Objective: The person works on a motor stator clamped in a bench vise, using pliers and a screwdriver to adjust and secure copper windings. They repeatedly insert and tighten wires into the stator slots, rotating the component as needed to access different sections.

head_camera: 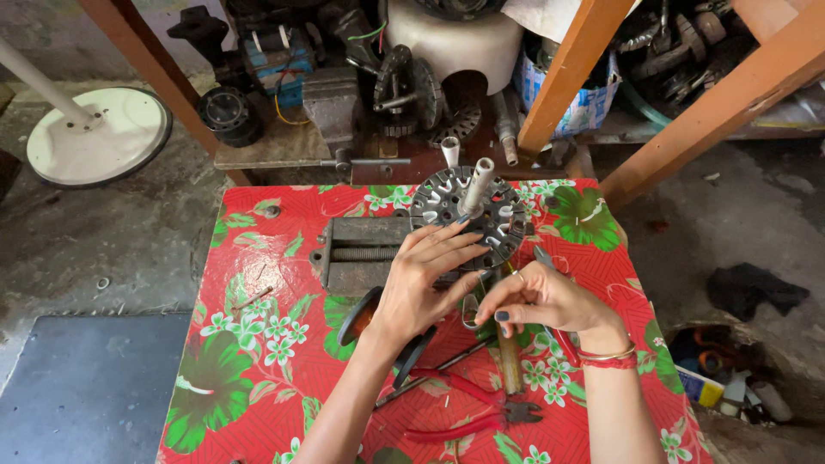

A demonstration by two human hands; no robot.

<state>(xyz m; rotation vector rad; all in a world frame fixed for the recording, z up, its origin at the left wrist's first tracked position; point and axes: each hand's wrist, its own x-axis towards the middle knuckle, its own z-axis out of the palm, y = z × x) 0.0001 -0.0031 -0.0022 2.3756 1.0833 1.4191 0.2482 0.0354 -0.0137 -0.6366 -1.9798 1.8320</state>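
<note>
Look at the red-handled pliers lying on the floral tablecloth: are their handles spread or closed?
Spread. The red-handled pliers lie flat on the floral tablecloth, their two handles splaying apart leftward from the dark head, below both hands.

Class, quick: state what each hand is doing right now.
Left hand: open, fingers spread on the slotted metal stator core.
Right hand: fingers pinched shut; what they hold cannot be told.

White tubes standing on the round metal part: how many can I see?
2. One white tube rises from the middle of the round slotted metal part; the other white tube stands at its far edge. Hands may hide more.
</note>
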